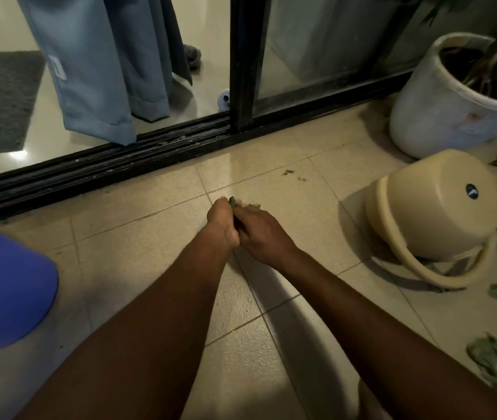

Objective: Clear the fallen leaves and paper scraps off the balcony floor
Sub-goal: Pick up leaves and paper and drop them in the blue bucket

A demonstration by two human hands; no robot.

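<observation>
Both my hands meet low over the beige tiled balcony floor (138,256) in the middle of the view. My left hand (222,223) is curled around green leaf scraps (232,201) that poke out past its fingertips. My right hand (260,234) presses against it from the right, fingers curled toward the same scraps; what it holds is hidden. A few small scraps (288,172) lie on the tiles beyond my hands. Several more leaves (495,359) are scattered at the right edge.
A beige bucket (429,207) lies tipped on its side to the right, handle on the floor. Behind it stands a white plant pot (441,107). The black sliding-door track (113,165) runs across the far side. A blue object (1,286) sits at the left.
</observation>
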